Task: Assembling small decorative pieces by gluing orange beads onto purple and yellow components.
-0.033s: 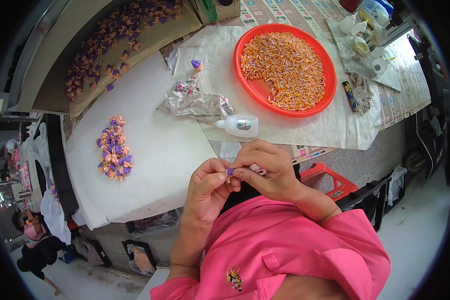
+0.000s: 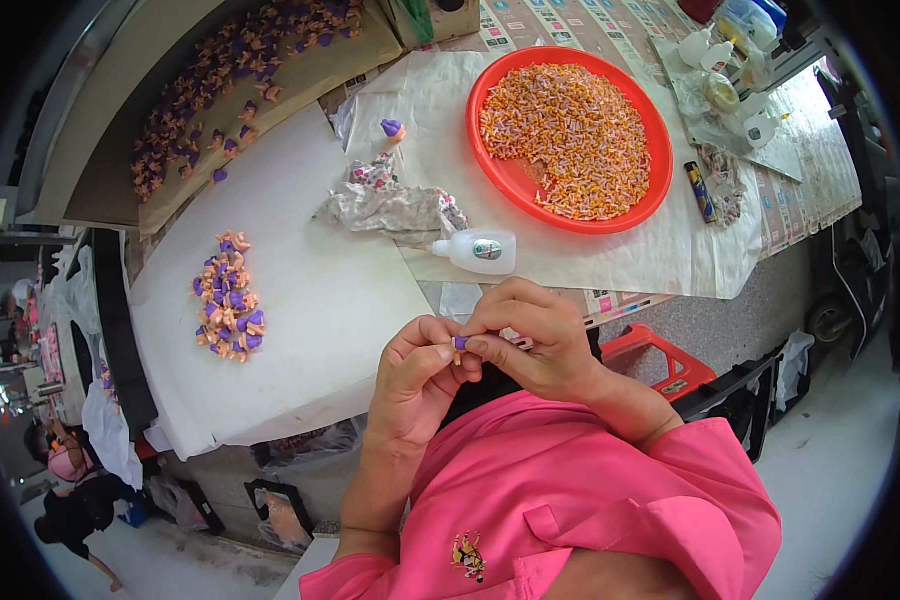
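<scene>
Head view is showing the worktop [image 2: 310, 330] spreading beyond the hands, with a red tray [image 2: 500, 170] of small orange pieces lying up and right of them. A glue bottle [image 2: 475, 250] is lying just above them, a pile [image 2: 228, 298] of purple-orange pieces off to the left. The left hand [image 2: 417, 375] and right hand [image 2: 530, 335] are meeting, fingertips closing on a tiny purple piece [image 2: 460, 343] between them.
</scene>
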The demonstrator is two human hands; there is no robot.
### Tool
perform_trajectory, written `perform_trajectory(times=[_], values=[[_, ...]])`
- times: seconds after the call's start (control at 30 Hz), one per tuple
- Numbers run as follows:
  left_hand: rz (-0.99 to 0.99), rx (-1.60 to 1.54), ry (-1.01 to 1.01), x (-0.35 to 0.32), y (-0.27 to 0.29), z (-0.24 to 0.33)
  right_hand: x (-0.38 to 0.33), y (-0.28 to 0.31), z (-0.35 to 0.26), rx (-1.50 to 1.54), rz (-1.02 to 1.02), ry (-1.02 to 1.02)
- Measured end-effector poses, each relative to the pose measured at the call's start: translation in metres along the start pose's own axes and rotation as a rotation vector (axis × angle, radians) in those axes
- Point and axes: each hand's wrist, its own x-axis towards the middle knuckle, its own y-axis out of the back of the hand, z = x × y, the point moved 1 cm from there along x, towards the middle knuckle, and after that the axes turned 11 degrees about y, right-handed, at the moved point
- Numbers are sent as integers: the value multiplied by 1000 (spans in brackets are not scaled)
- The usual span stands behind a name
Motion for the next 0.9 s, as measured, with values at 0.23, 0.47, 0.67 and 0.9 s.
perform_trajectory(times=[0.23,0.47,0.67,0.9], values=[[28,24,-32,11,-7,-3,-1,8,9,28,34,-32],[30,25,-28,18,-7,0,3,9,13,24,38,-30],[26,20,-6,15,-7,-5,-2,11,9,49,43,-46],[40,17,8,8,-22,-18,-13,22,-3,66,55,-38]])
